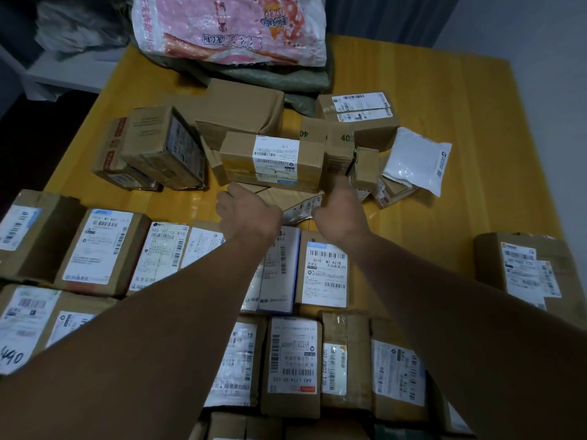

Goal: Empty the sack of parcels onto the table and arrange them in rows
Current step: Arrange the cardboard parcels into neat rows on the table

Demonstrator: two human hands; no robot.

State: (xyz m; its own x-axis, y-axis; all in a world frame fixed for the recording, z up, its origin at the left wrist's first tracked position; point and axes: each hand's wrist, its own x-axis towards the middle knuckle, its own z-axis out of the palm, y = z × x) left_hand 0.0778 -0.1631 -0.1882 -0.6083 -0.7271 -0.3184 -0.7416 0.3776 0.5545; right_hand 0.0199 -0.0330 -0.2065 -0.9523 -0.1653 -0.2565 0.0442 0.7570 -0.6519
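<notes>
Reaching at the loose heap [273, 154], your left hand [251, 214] and right hand [340, 208] flanked a flat parcel [295, 201] between them, probably to pull it toward the rows [324, 274] under your forearms. Their fingers were hidden, so I cannot tell the grip. The sack [228, 27] lay slumped well beyond both hands.

— Of what is the yellow rectangular table [444, 100] made?
— Wood grain is shown along it, under a glossy finish in which light is mirrored.
— And the brown oblong cardboard box [236, 157] in the middle of the far pile?
— Matt cardboard is seen, banded with shiny clear tape; a smooth white paper label [275, 158] is stuck on.
— The flat white pouch [413, 160] at the right?
— Smooth, glossy plastic film, creased.
— And at the far edge?
— The pink-and-white printed sack [228, 30] is woven plastic with a slight sheen; the olive-green sack [286, 79] beneath appears rough and matt.
</notes>
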